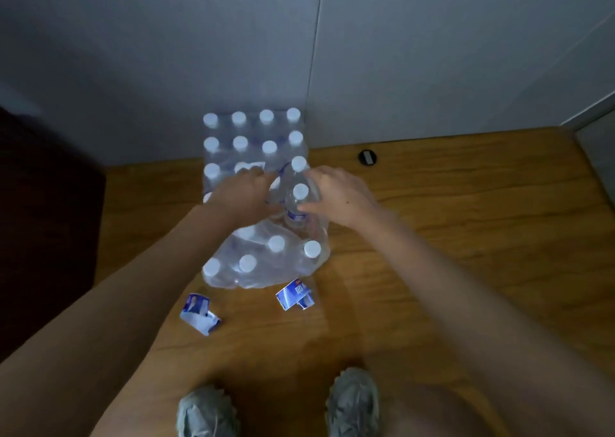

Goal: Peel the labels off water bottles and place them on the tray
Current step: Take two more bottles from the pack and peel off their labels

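A shrink-wrapped pack of water bottles (253, 144) with white caps stands on the wooden floor against the wall. Its near end is torn open, with loose plastic wrap (266, 270) around several bottles. My right hand (336, 197) is wrapped around a bottle with a blue label (298, 208) in the pack's middle right. My left hand (248, 192) rests on the wrap and bottles beside it, fingers spread. Two peeled blue and white labels lie on the floor: one (199, 313) at the near left, one (294, 295) just in front of the pack. No tray shows.
My two grey shoes (208, 411) stand at the bottom edge. A small round black fitting (367, 157) sits in the floor right of the pack. A dark cabinet (50, 220) rises on the left. Grey wall panels close off the back.
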A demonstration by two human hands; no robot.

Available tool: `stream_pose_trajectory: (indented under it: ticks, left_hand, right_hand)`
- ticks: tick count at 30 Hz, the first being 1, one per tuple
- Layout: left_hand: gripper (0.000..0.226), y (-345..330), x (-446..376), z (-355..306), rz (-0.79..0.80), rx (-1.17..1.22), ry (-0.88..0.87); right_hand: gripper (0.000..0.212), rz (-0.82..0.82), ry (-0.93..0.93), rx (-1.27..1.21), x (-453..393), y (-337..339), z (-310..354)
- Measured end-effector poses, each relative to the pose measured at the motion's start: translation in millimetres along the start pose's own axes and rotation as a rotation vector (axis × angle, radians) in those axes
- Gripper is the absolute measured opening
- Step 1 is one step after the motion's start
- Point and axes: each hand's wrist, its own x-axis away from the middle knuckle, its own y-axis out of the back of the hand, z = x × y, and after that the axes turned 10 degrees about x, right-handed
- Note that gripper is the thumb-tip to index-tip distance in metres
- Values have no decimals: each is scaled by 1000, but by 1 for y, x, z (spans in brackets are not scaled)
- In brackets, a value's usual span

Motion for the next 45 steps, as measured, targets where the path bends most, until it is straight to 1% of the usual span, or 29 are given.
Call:
stream_pose_trajectory:
  ticks: [3, 5, 8, 11, 13, 15, 17, 19, 22, 26, 30, 35, 37, 40, 45]
  left_hand:
    - [63, -36, -42, 26, -48, -115, 37]
    - [61, -51, -60, 35, -83, -150, 45]
    - [49, -62, -78, 35, -161, -216, -20]
    - [41, -60, -86, 32, -203, -181, -54]
    - [40, -55, -82, 30, -177, -136, -59]
    - [40, -46, -71, 26, -171, -83, -68]
    - [34, -28, -57, 19, -193, -40, -78]
    - [30, -3, -42, 11, -205, -43, -87]
    - [33, 46, -10, -12, -207, -32, -84]
    - [37, 120, 41, -52, -207, -18, -38]
    - [34, 187, 96, -93, -197, 32, 7]
    - [38, 246, 161, -136, -173, 66, 57]
    - [38, 259, 184, -147, -170, 76, 55]
    - [40, 266, 215, -155, -186, 100, 54]
    - [43, 248, 248, -146, -149, 96, 31]
  right_hand:
    - [49, -33, 29, 122, -34, -36, -6]
    - [39, -32, 32, 193, -49, -53, -5]
    - [25, -10, 29, 268, -62, -66, -2]
    - [27, -13, 49, 257, -66, -65, -1]
    - [24, -5, 62, 218, -62, -58, 2]
    - [26, 4, 66, 188, -52, -48, 7]
    - [28, 1, 39, 130, -39, -26, 13]
    - [24, -28, -14, 72, -26, 3, 17]
    - [23, -83, -53, -4, -2, 51, 25]
    - [20, -89, -18, -85, 38, 132, 42]
    - [23, -38, 7, -57, 77, 216, 56]
    - [27, -68, 52, -95, 126, 295, 75]
    - [26, -76, 48, -108, 144, 311, 85]
    - [20, -36, 7, -94, 169, 320, 101]
    - [20, -12, -25, -51, 203, 312, 121]
